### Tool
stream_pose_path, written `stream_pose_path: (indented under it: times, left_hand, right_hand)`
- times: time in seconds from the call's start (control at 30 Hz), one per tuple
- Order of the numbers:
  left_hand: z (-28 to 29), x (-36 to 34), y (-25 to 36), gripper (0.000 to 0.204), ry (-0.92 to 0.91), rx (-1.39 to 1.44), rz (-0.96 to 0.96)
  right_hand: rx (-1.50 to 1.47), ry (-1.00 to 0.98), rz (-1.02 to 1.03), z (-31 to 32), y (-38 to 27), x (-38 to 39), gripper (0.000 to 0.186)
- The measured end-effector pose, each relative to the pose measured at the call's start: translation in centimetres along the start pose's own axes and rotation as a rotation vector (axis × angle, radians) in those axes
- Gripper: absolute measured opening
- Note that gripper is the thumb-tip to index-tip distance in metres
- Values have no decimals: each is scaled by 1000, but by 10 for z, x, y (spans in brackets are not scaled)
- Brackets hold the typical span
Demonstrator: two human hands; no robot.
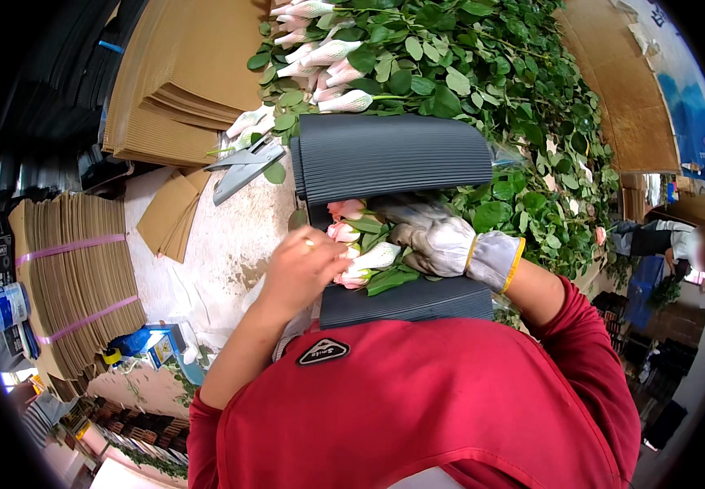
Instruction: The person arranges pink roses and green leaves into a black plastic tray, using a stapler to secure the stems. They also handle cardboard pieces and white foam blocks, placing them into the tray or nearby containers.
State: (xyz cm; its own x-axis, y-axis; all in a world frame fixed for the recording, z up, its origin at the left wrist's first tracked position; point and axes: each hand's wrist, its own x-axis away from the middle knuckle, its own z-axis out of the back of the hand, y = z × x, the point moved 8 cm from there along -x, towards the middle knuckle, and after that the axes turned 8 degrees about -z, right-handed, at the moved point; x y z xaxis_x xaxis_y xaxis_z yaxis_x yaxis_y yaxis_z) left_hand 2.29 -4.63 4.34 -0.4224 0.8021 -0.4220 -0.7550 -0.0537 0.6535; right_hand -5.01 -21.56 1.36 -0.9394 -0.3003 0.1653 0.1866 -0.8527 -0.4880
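Note:
My right hand (440, 244), in a whitish work glove with yellow trim, is closed around the stem side of a rose in a white net sleeve (378, 257). My left hand (305, 273), bare and wearing a ring, has its fingers bent together at the sleeve's left end; what they pinch is hidden. Pale pink roses (342, 231) with green leaves lie beside and above the fingertips. They rest on dark grey corrugated sheet (405, 303), and a folded-over flap of corrugated sheet (393, 159) rises just beyond them. A blurred patch by the glove hides the stems.
Netted roses (328, 54) with leafy stems (507, 90) cover the table's far side. A grey stapler (246, 169) lies left of the flap, near brown cardboard pieces (175, 213). Stacked cardboard (79, 269) tied with pink straps stands left. A person (678, 248) is at far right.

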Motion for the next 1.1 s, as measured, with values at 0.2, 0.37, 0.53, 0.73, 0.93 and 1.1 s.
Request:
stream_pose_path:
  times: [0.2, 0.37, 0.53, 0.73, 0.93, 1.1]
  left_hand:
    - [-36, 11, 7, 20, -243, -153, -101]
    - [7, 45, -19, 18, -354, 57, 97]
    - [42, 48, -33, 49, -225, 83, 472]
    - [-21, 25, -19, 24, -286, 335, 390]
    - [4, 56, -39, 13, -313, 334, 566]
    - [67, 70, -53, 30, -346, -120, 541]
  right_hand:
    - [-32, 6, 5, -1, 1, 0, 31]
    - [4, -24, -7, -2, -2, 1, 34]
    - [-25, -30, -51, -9, 4, 3, 37]
    - [-42, 52, 33, 6, -7, 2, 32]
    - [31, -26, 16, -5, -5, -1, 30]
    - [-51, 59, 30, -2, -4, 2, 27]
